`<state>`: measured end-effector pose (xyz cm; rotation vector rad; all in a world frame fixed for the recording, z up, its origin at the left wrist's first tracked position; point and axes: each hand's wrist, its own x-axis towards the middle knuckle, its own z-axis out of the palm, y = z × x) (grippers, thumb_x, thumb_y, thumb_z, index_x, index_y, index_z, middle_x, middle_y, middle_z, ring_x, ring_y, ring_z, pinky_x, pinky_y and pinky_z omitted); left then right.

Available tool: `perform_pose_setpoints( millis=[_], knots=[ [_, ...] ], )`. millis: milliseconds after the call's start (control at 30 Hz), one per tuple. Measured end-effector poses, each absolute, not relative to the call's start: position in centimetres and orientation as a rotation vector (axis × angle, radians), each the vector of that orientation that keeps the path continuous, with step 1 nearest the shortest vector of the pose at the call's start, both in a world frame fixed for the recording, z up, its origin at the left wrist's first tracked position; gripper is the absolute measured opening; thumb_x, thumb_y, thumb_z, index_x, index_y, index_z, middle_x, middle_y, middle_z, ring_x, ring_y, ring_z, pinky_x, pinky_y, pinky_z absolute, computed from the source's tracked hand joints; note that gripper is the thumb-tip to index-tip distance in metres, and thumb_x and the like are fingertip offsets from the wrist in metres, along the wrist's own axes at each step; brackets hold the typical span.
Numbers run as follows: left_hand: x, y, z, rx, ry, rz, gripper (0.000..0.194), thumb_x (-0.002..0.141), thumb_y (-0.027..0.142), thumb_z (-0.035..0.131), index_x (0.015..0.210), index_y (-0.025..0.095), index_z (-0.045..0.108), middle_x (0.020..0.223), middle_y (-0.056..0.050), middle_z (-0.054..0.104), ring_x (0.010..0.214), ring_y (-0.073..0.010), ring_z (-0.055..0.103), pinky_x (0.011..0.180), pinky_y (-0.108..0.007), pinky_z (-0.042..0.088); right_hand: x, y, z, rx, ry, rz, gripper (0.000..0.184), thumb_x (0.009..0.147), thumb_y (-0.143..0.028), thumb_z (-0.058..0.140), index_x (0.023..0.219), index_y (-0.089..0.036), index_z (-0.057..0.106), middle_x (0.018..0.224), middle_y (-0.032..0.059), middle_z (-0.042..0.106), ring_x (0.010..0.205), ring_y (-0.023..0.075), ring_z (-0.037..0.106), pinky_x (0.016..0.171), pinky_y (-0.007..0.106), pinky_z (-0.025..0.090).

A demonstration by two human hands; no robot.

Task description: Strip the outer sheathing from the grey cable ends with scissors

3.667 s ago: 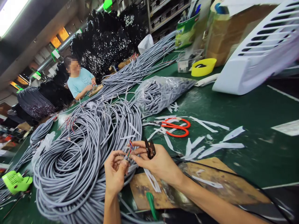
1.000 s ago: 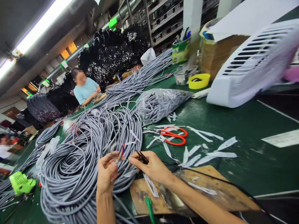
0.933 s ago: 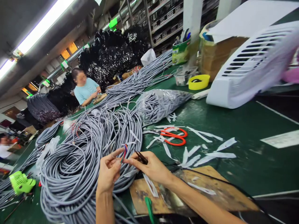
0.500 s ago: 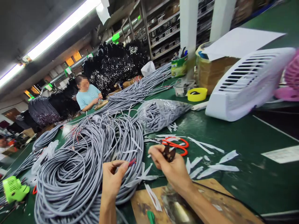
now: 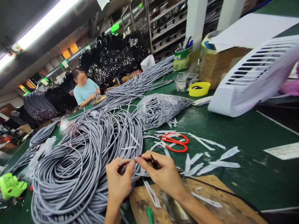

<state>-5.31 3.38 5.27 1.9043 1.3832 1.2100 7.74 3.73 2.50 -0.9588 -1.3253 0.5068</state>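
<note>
My left hand (image 5: 121, 177) is closed in a pinch on the end of a grey cable, whose thin coloured wires are mostly hidden behind the fingers. A small reddish-purple wire tip (image 5: 139, 155) shows at the fingertips. My right hand (image 5: 161, 171) meets it there, thumb and forefinger pinched at the wires. Dark wire cutters (image 5: 154, 162) are tucked in the same hand, jaws pointing up and away from the cable. Beneath and left of the hands lies a large coil of grey cables (image 5: 77, 171).
Red-handled scissors (image 5: 175, 146) and white strips (image 5: 218, 163) lie beyond my right hand. A worn board (image 5: 210, 189) with a green-handled tool (image 5: 149, 214) is nearest me. Behind are a bag of cable pieces (image 5: 161, 109), yellow tape roll (image 5: 199, 89), white slatted basket (image 5: 252, 74) and a co-worker (image 5: 85, 88).
The coloured wires stood fanned and visible earlier; now the fingers cover them. My right hand moved away to the right half a second ago, then came back to my left fingertips, still holding the cutters.
</note>
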Motion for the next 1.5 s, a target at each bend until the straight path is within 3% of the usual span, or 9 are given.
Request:
perform_pose_setpoints(
  millis=[200,300,400,633,800,967,1167,1367,1500],
  knots=[
    [-5.3,3.7,4.3,1.580,1.353,1.373,0.022,0.073,0.034,0.063,0.068,0.013,0.068,0.059,-0.002,0.061,0.053,-0.0122,0.054,0.051,-0.021,0.042,7.6,3.5,2.7,-0.911,-1.402,0.418,0.020,0.083,-0.021,0.048,0.066,-0.016,0.058,0.055,-0.0009,0.054,0.046,0.0085,0.046,0.044,0.019,0.037],
    [-5.2,4.0,4.1,1.281,1.263,1.459,0.032,0.070,0.045,0.063,0.065,0.013,0.062,0.050,0.003,0.051,0.035,-0.0045,0.039,0.035,-0.016,0.028,7.4,3.5,2.5,-0.905,-1.409,0.459,0.021,0.083,-0.022,0.048,0.065,-0.016,0.059,0.053,-0.0009,0.054,0.045,0.0087,0.046,0.044,0.019,0.038],
    [-5.3,4.2,4.3,1.148,1.189,1.438,0.038,0.066,0.050,0.064,0.063,0.013,0.058,0.050,0.005,0.049,0.030,-0.0011,0.030,0.031,-0.016,0.018,7.4,3.6,2.4,-0.938,-1.377,0.536,0.024,0.082,-0.025,0.048,0.064,-0.016,0.060,0.052,-0.0007,0.055,0.043,0.0092,0.047,0.042,0.019,0.038],
    [-5.1,3.9,4.8,1.413,1.253,1.220,0.035,0.066,0.045,0.066,0.058,0.011,0.063,0.043,0.005,0.041,0.040,-0.0056,0.034,0.040,-0.019,0.027,7.4,3.5,2.4,-0.896,-1.358,0.574,0.030,0.081,-0.036,0.051,0.062,-0.016,0.060,0.052,0.0000,0.059,0.043,0.0096,0.050,0.042,0.019,0.040],
    [-4.9,3.8,4.7,1.461,1.270,1.113,0.029,0.066,0.039,0.066,0.062,0.010,0.065,0.047,0.003,0.046,0.043,-0.0073,0.038,0.042,-0.020,0.030,7.2,3.6,2.3,-1.008,-1.397,0.387,0.029,0.082,-0.028,0.051,0.056,-0.016,0.055,0.046,-0.0024,0.051,0.040,0.0081,0.044,0.039,0.018,0.036],
    [-4.6,4.1,4.4,1.340,1.279,1.074,0.039,0.064,0.047,0.066,0.060,0.010,0.060,0.041,0.006,0.041,0.038,-0.0043,0.031,0.038,-0.018,0.023,7.1,3.5,2.1,-0.924,-1.467,0.275,0.017,0.083,-0.018,0.048,0.067,-0.016,0.054,0.058,0.0003,0.056,0.048,0.0090,0.050,0.047,0.019,0.041],
    [-5.0,4.8,4.9,0.963,1.115,1.074,0.048,0.046,0.050,0.077,0.054,0.012,0.050,0.044,0.007,0.043,0.034,0.0004,0.026,0.033,-0.014,0.013,7.1,3.3,2.1,-0.916,-1.462,0.321,0.011,0.081,-0.016,0.050,0.074,-0.018,0.059,0.063,0.0007,0.062,0.048,0.0094,0.052,0.047,0.019,0.042],
    [-5.6,4.5,5.5,0.939,1.089,0.910,0.046,0.043,0.044,0.080,0.066,0.010,0.059,0.043,0.002,0.053,0.026,-0.0002,0.030,0.030,-0.014,0.013,7.4,3.7,2.3,-1.021,-1.372,0.500,0.017,0.077,-0.022,0.051,0.062,-0.018,0.059,0.055,-0.0003,0.060,0.045,0.0107,0.050,0.044,0.021,0.039],
    [-5.5,4.3,5.2,1.049,1.082,0.885,0.042,0.046,0.044,0.079,0.056,0.006,0.064,0.041,0.000,0.052,0.026,-0.0008,0.033,0.029,-0.015,0.017,7.4,3.9,1.9,-1.064,-1.275,0.560,0.012,0.074,-0.024,0.052,0.065,-0.018,0.058,0.052,-0.0020,0.055,0.041,0.0095,0.044,0.040,0.020,0.036]
  ],
)
